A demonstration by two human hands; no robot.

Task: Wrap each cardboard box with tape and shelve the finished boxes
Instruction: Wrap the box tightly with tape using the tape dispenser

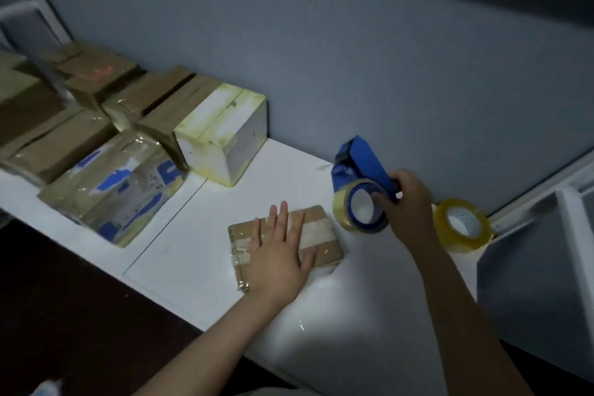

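Tape dispenser off right end of cardboard box

Box lies flat on white tabletop, long axis roughly left-right, already banded with clear tape, film wrinkled at near-left corner. Left hand presses it, fingers straight. Right hand, nearer the free end, grips the dispenser handle; tape roll just beside box

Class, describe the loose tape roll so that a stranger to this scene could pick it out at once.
Find the white table and follow it to its right end, below the grey wall. Just beyond the right hand sits a tape roll. Unlike the mounted roll on the blue dispenser that hand holds, it is bare, untouched and amber.
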